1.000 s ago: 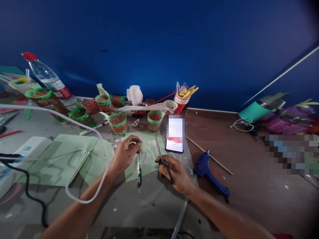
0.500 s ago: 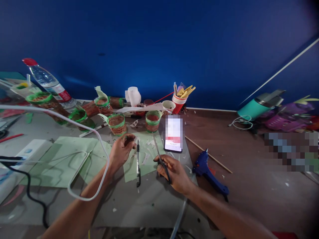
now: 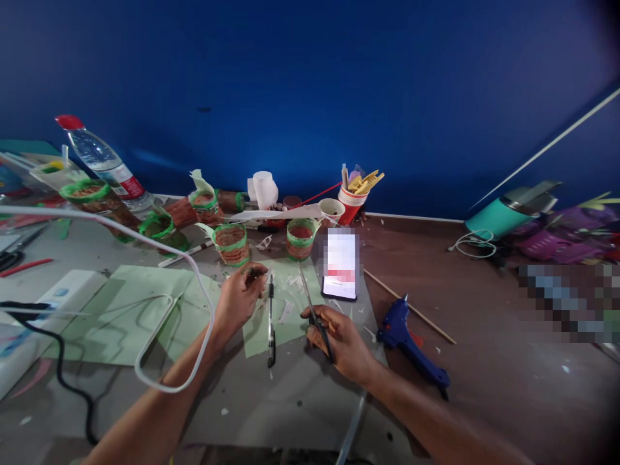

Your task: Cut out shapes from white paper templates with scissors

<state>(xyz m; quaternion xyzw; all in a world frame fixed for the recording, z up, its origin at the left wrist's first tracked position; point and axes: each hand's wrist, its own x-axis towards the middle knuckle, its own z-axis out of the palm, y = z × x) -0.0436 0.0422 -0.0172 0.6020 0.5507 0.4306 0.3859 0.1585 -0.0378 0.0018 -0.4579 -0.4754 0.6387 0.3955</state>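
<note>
My left hand (image 3: 243, 292) is over the left edge of a green paper sheet (image 3: 256, 332), its fingers curled together; what they pinch, if anything, is too small to name. Closed around the handles of dark scissors (image 3: 317, 320) is my right hand (image 3: 341, 339), with the blades pointing up and away. A black and clear pen (image 3: 271, 320) lies between my hands, among paper scraps (image 3: 285, 311). Just beyond stand two small brown pots with green rims, one at the left (image 3: 232, 245) and one at the right (image 3: 299, 239).
A lit phone (image 3: 340, 265), a thin stick (image 3: 411, 307) and a blue glue gun (image 3: 411, 345) lie at the right. A white cable (image 3: 206, 290) loops above my left forearm. A bottle (image 3: 104, 158) and a power strip (image 3: 53, 316) are at the left.
The view has shifted slightly, so everything appears a little further right and lower. My left fingers have changed pose a little; my right hand still holds the scissors.
</note>
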